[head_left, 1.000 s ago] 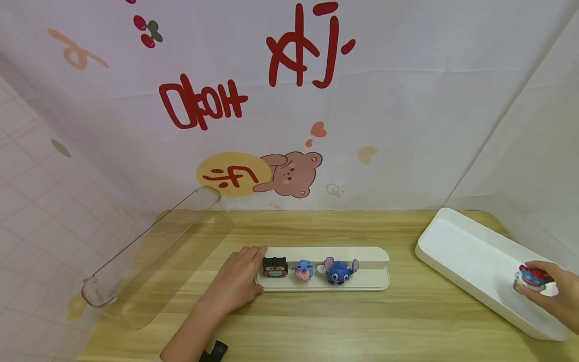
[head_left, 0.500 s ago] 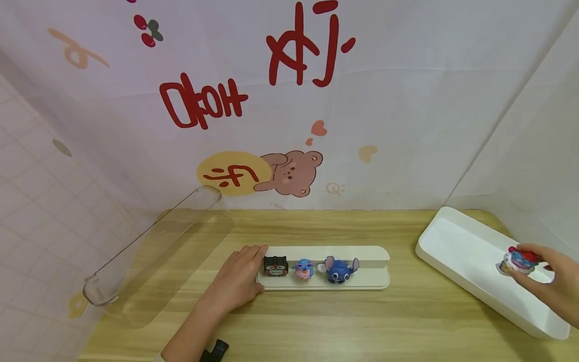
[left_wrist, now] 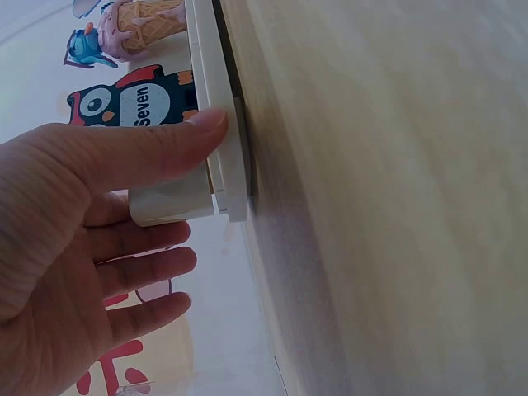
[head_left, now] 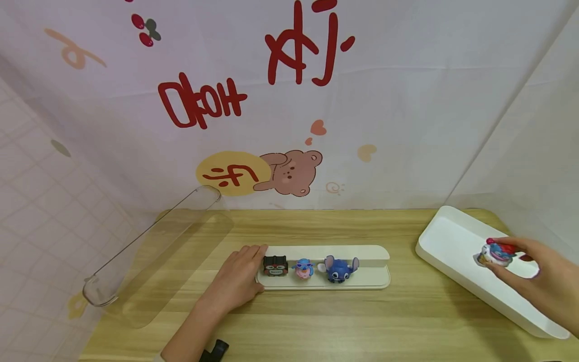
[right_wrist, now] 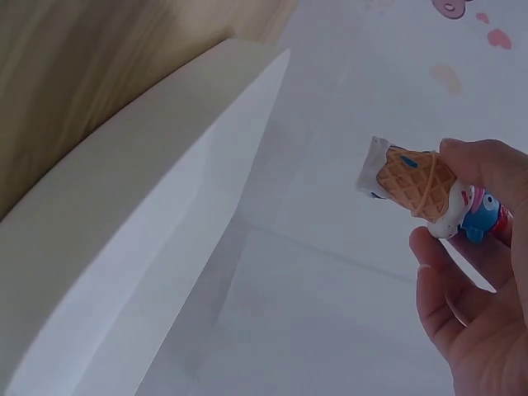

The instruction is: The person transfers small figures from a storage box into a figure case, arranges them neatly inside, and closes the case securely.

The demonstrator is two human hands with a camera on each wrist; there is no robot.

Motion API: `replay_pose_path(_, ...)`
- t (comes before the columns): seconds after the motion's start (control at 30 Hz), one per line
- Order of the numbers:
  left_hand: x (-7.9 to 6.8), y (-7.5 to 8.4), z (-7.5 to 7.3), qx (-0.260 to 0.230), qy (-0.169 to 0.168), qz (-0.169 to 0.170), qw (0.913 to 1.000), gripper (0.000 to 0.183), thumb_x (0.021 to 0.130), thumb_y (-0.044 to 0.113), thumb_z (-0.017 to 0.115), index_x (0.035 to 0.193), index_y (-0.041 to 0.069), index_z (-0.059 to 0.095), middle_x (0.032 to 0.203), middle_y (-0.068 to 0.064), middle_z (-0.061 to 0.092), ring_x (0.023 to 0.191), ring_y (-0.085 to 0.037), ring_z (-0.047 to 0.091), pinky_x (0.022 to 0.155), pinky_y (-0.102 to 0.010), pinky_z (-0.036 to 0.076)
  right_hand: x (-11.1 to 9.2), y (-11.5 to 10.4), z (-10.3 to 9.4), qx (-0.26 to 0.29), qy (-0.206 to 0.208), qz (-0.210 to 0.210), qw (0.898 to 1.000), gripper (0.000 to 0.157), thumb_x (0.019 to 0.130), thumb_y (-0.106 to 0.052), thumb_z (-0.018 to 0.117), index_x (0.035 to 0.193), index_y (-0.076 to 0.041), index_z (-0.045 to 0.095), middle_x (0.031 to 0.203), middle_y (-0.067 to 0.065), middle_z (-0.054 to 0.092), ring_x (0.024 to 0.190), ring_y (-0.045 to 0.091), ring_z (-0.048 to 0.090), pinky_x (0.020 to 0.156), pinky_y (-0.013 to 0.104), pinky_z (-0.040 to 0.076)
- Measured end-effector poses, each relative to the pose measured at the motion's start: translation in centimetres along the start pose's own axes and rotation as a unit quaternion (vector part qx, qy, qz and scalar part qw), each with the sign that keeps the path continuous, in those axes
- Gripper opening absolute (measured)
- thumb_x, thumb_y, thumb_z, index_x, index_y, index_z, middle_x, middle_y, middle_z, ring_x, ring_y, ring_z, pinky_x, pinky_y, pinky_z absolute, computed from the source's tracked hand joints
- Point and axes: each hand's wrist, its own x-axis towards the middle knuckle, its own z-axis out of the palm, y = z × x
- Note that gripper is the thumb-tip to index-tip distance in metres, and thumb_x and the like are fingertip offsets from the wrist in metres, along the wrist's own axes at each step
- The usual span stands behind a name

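My left hand (head_left: 239, 276) grips the left end of a white two-step display stand (head_left: 373, 277), thumb at the front edge and fingers behind. On the stand's lower step sit an owl figurine (head_left: 275, 266) marked "Seven", a small blue figurine on a pink ice-cream cone (head_left: 303, 269), and a big-eared blue figurine (head_left: 340, 270). My right hand (head_left: 545, 284) pinches an ice-cream-cone figurine (right_wrist: 421, 181) between thumb and fingers, raised above the white tray (head_left: 457, 226). It has a waffle cone, white cream, a blue face and a red top.
A clear plastic cover (head_left: 154, 256) lies at the left of the wooden table (head_left: 316, 327). Near the front edge, a black object (head_left: 216, 351) shows beside my left forearm. A printed white cloth (head_left: 398, 100) hangs behind the table.
My right hand has carried the ice-cream-cone figurine leftward and a little up, over the white tray. My left hand and the stand have stayed in place.
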Motion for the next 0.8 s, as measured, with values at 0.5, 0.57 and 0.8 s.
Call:
replay_pose_path(0.5, 0.0, 0.0, -0.1, -0.004, -0.001, -0.003, 1.0000, 0.095, 0.072, 0.018, 0.099, 0.151, -0.004, 0.051, 0.141, -0.015, 0.061, 0.129, -0.033, 0.056, 0.107, -0.053, 0.046, 1.4, -3.1, 2.0, -0.005, -0.026, -0.020, 0.999, 0.053, 0.071, -0.022, 0.097, 0.117, -0.007, 0.074, 0.103, -0.035, 0.059, 0.082, -0.016, 0.048, 0.063, 0.008, 0.040)
replay_pose_path(0.57, 0.0, 0.0, 0.0, -0.005, -0.001, -0.003, 1.0000, 0.095, 0.072, 0.018, 0.099, 0.151, -0.004, 0.051, 0.141, -0.015, 0.061, 0.130, -0.033, 0.056, 0.107, -0.053, 0.046, 1.5, -3.4, 2.3, 0.000, -0.026, -0.029, 0.999, 0.054, 0.077, -0.036, 0.094, 0.116, -0.005, 0.073, 0.105, -0.034, 0.059, 0.081, -0.015, 0.049, 0.067, 0.006, 0.041)
replay_pose_path(0.8, 0.0, -0.1, 0.0, -0.002, 0.002, 0.002, 1.0000, 0.095, 0.071, 0.018, 0.099, 0.150, -0.004, 0.052, 0.140, -0.015, 0.061, 0.128, -0.033, 0.057, 0.106, -0.052, 0.047, 1.8, -4.5, 3.4, 0.021, -0.025, -0.038, 0.999, 0.053, 0.071, -0.015, 0.094, 0.116, 0.000, 0.072, 0.108, -0.028, 0.062, 0.091, -0.017, 0.053, 0.080, 0.001, 0.039)
